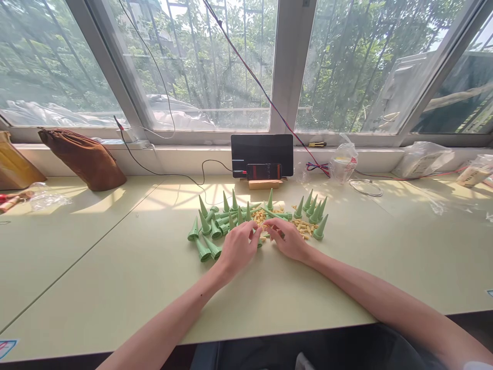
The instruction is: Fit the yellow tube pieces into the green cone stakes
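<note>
Several green plastic cones (215, 226) lie and stand in a pile on the pale green table (115, 267), with more upright cones (314, 210) to the right. Small yellow pieces (304, 226) are scattered among them. My left hand (238, 247) rests over the pile with fingers curled, pinching a green cone near the middle. My right hand (287, 237) meets it from the right, its fingers pinched together on something small I cannot make out.
A dark tablet (262, 154) and a phone (264, 171) on a wooden stand sit by the window sill, with cables trailing. A brown pouch (82, 159) lies at the left. Plastic bags (344, 162) and packets (423, 158) line the sill at the right.
</note>
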Available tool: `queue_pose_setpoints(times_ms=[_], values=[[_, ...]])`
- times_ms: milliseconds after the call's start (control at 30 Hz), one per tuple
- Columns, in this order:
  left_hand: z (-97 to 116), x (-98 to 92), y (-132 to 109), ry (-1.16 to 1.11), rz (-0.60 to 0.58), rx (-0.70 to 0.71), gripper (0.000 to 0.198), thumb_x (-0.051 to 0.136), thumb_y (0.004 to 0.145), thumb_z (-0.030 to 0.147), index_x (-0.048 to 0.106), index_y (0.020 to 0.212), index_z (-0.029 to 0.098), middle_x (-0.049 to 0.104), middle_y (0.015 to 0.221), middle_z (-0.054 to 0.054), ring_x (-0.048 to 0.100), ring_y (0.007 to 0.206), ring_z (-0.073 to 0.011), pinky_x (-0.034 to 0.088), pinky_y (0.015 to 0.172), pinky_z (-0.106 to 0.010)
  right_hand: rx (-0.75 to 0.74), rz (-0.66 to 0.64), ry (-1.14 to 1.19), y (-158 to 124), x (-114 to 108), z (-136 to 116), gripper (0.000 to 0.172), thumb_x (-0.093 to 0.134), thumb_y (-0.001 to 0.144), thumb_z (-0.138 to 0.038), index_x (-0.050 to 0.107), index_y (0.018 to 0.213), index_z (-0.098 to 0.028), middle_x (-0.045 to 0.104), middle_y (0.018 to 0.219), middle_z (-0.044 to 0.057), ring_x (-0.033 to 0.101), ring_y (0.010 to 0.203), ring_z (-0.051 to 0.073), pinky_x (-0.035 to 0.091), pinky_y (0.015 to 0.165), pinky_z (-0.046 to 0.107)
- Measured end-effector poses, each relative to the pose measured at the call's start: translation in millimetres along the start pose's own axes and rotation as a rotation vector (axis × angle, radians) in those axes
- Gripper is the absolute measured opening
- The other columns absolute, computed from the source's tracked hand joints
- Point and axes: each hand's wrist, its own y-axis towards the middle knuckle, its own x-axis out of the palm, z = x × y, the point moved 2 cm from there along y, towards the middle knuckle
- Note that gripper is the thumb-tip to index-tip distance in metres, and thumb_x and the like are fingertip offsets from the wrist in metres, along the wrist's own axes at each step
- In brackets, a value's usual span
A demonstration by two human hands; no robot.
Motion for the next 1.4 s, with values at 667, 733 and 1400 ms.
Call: queue_pose_setpoints(times_ms=[667, 733, 1400], values=[[-3.5, 3.1, -2.0, 0.060, -0.165, -0.060, 0.029, 0.042, 0.095, 0.039, 0.065, 0.108, 0.025, 0.068, 0.074, -0.001, 0.064, 0.071, -0.0203, 0.040, 0.061, -0.026, -0.003, 0.076, -0.045, 2.0, -0.6, 0.0, 0.015, 0.053, 0.095, -0.031, 0.061, 0.101, -0.021, 0.065, 0.089, 0.006, 0.060, 0.067, 0.016, 0.052, 0.054, 0.028], [-2.9, 2.6, -2.0, 0.043, -0.174, -0.049, 0.029, 0.042, 0.096, 0.038, 0.067, 0.105, 0.026, 0.068, 0.076, -0.001, 0.063, 0.072, -0.0203, 0.041, 0.063, -0.027, -0.010, 0.079, -0.049, 2.0, -0.7, 0.1, 0.014, 0.053, 0.094, -0.030, 0.061, 0.101, -0.021, 0.065, 0.089, 0.006, 0.060, 0.067, 0.016, 0.052, 0.054, 0.027], [-0.2, 4.9, -2.5, -0.100, -0.172, 0.008, 0.023, 0.056, 0.088, 0.030, 0.065, 0.108, 0.023, 0.058, 0.086, -0.002, 0.058, 0.069, -0.0157, 0.047, 0.069, -0.030, -0.003, 0.101, -0.048, 3.4, -2.6, -3.9, 0.013, 0.053, 0.094, -0.028, 0.063, 0.099, -0.020, 0.060, 0.088, 0.005, 0.058, 0.068, 0.014, 0.051, 0.055, 0.025]])
